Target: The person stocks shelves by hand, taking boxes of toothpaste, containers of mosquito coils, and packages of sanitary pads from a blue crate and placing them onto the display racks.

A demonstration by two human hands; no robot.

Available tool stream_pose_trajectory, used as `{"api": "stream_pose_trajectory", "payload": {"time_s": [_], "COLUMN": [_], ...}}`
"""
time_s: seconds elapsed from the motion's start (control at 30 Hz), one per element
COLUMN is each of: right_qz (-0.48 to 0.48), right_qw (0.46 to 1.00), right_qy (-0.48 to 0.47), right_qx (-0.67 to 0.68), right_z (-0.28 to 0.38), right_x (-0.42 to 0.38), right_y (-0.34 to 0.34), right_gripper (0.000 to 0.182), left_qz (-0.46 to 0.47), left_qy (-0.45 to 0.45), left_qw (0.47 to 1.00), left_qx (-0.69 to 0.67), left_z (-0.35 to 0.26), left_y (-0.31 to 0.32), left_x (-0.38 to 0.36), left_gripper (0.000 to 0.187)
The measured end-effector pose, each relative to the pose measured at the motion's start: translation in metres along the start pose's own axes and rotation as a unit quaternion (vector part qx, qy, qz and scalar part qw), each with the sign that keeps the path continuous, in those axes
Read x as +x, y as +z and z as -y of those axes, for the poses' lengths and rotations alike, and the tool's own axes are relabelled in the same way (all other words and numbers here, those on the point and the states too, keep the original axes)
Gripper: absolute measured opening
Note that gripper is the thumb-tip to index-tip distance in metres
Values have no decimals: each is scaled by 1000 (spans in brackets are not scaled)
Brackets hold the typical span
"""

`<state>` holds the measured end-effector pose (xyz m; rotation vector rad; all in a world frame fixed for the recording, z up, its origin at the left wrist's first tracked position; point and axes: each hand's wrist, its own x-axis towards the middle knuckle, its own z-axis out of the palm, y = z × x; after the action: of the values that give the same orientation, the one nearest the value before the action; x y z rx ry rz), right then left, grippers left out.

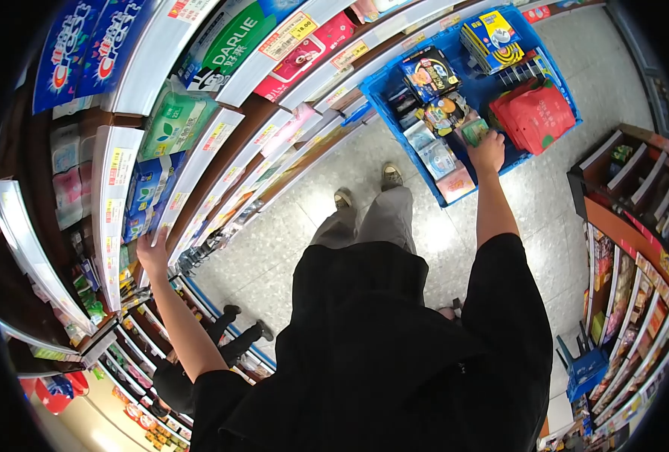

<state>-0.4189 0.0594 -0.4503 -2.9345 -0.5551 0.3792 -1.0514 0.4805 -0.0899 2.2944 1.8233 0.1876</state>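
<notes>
My left hand [152, 255] is at the shelf on the left, fingers apart, at the lower end of a blue soft pack [144, 197]. A green and white soft pack [176, 120] sits just above that one on the same shelf. Over at the upper right, my right hand [487, 153] reaches into a blue plastic crate [441, 197], its fingers closed on a small green packet [473, 132]. Around the packet lie a dark blue pack [430, 73], light blue and white packs [438, 157], red packs [534, 114] and yellow boxes [492, 39].
Shelves with price labels [289, 35] curve along my left side, holding toothpaste boxes [236, 38]. Another person's legs [236, 343] show at the lower left. On the right are more stocked shelves [628, 301] and a blue stool [586, 367]. Tiled floor [289, 226] lies between.
</notes>
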Motion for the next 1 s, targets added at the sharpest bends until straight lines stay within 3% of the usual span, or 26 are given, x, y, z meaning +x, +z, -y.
{"api": "stream_pose_trajectory", "payload": {"time_s": [0.07,0.17,0.3,0.37,0.43,0.5,0.57,0.63,0.7,0.77,0.83,0.87,0.9,0.97,1.0], "right_qz": [-66,-178,-250,-240,-243,-244,-213,-177,-109,-59,-28,-5,-3,8,11], "right_qw": [995,960,907,879,844,822,782,752,725,706,696,695,682,652,643], "right_qy": [8,-58,-169,-190,-251,-326,-391,-444,-494,-543,-589,-602,-625,-668,-686], "right_qx": [68,208,294,366,408,398,437,454,467,452,410,393,381,358,341], "right_z": [10,25,59,89,130,178,222,266,301,330,353,362,372,387,393], "right_x": [-12,-38,-84,-114,-146,-179,-213,-250,-285,-320,-353,-368,-380,-400,-408], "right_y": [-19,-62,-120,-135,-149,-164,-165,-165,-160,-156,-155,-154,-151,-144,-143], "right_gripper": [60,69,74,76,77,77,78,80,78,76,72,68,69,70,75], "left_qz": [-20,-43,-88,-127,-151,-174,-169,-250,-369,-355,-150,10,169,272,258], "left_qy": [16,39,66,77,73,58,68,105,208,231,235,199,153,57,95], "left_qw": [1000,998,993,987,982,982,981,963,905,905,934,922,873,750,804], "left_qx": [14,-9,-43,-59,-88,-38,-71,-10,-45,-32,-223,-333,-432,-601,-527], "left_z": [11,0,8,7,32,27,23,26,18,5,11,18,26,20,30], "left_y": [2,6,13,20,32,32,30,41,47,42,57,63,69,56,48], "left_x": [1,-3,-8,-10,-4,-7,-10,-16,-24,-61,-95,-106,-117,-131,-130], "left_gripper": [48,49,50,52,58,58,59,59,58,55,58,55,53,46,40]}}
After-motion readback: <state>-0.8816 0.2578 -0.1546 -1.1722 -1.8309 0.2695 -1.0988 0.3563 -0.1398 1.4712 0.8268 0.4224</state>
